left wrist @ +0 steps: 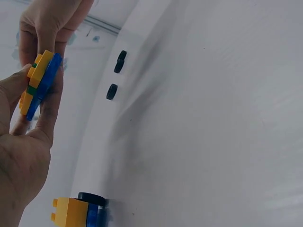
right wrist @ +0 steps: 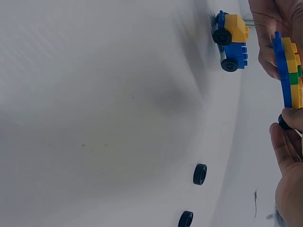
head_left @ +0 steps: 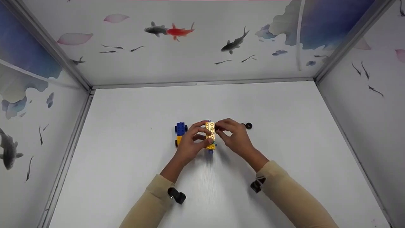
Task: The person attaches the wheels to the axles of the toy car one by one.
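Note:
My left hand (head_left: 189,146) grips a toy vehicle body of building bricks (head_left: 210,126) along its sides. The body has yellow bricks with a small green piece on a blue base (right wrist: 281,68), and it is raised above the table. My right hand (head_left: 236,136) pinches a small black wheel (right wrist: 282,123) between thumb and fingers, right at one side of the blue base. Left of the left hand, a second toy car of blue and yellow bricks (head_left: 180,128) stands on black wheels, partly hidden by that hand.
Loose black wheels (head_left: 249,126) lie on the white table (head_left: 133,126) just beyond the right hand; the right wrist view shows one loose wheel (right wrist: 200,174) on its edge. Printed panels (head_left: 202,63) with metal-framed edges enclose the table at the back and sides.

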{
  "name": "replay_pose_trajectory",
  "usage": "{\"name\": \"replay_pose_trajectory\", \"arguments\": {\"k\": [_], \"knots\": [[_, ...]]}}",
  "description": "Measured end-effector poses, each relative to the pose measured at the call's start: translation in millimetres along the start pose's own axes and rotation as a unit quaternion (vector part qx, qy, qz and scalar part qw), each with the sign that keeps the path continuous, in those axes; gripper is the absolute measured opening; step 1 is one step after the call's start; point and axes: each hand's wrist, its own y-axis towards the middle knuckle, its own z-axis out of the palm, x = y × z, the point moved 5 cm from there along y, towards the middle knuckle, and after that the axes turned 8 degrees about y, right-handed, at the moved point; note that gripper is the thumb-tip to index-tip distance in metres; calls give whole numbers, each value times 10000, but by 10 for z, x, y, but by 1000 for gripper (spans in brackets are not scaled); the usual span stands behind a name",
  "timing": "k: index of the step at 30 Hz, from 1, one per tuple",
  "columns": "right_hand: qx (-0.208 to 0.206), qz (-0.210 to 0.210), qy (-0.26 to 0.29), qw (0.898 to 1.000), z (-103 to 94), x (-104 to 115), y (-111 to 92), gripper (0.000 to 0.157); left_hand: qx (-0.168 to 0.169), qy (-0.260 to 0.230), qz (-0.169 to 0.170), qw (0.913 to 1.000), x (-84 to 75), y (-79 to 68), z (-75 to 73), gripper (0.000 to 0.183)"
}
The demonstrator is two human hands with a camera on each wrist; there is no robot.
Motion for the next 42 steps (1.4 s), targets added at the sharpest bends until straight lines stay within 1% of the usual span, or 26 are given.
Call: {"name": "replay_pose_trajectory", "arguments": {"k": [6, 17, 21, 25, 29, 34, 39, 42], "knots": [[-44, -111, -105, 9999, 6, 16, -2, 25, -33, -46, -154, 9999, 5, -5, 0, 17], [-107, -74, 45, 9999, -1, 45, 6, 27, -67, -129, -286, 9995, -6, -1, 3, 15], [-90, -28, 75, 9999, -1, 32, 5, 28, -87, -126, -383, 9991, -4, -8, 4, 14], [-34, 126, 203, 9997, 0, 10, 1, 29, -124, -122, -431, 9989, -1, -15, 6, 13], [17, 248, 311, 9992, -10, -2, 1, 29, -168, -142, -305, 9993, -12, -21, 12, 13], [137, 280, 371, 9988, -32, -12, 3, 32, -191, -186, -73, 9996, -10, -21, 23, 16], [248, 266, 509, 9980, -49, -38, -11, 41, -225, -169, 13, 9996, -8, -15, 29, 17], [291, 235, 467, 9982, -75, -66, -11, 46, -255, -46, 70, 9996, -16, -9, 23, 17]]}}
